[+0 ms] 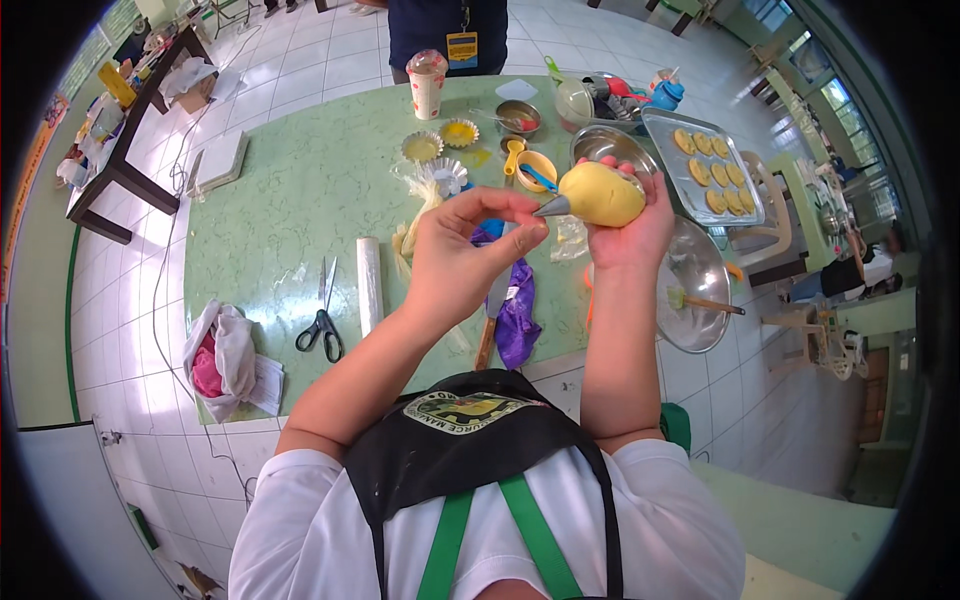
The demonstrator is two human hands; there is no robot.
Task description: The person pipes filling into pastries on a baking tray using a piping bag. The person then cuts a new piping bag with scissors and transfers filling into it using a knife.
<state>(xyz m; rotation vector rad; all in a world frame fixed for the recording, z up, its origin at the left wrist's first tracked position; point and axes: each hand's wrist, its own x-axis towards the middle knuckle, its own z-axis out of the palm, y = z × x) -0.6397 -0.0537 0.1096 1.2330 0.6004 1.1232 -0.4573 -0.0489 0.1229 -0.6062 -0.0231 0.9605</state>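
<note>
My right hand (640, 215) is closed around a piping bag (603, 196) plump with yellow filling, held above the table. Its grey metal nozzle (553, 207) points left, toward my left hand (470, 240). The thumb and forefinger of my left hand are bent in a pinch at the nozzle's tip. Beneath my hands lie a purple packet (517, 315) and a tool with a wooden handle (486, 345), partly covered. A metal bowl (590, 142) stands just behind the piping bag. Near it is a small yellow-rimmed bowl (537, 170) with a blue-handled utensil.
On the right, a tray (750, 180) carries rows of yellow rounds, beside a large steel bowl (700, 300) with a brush. Scissors (322, 325), a plastic-wrap roll (369, 280) and a cloth (232, 350) lie left. A person (445, 35) stands across the table (290, 200).
</note>
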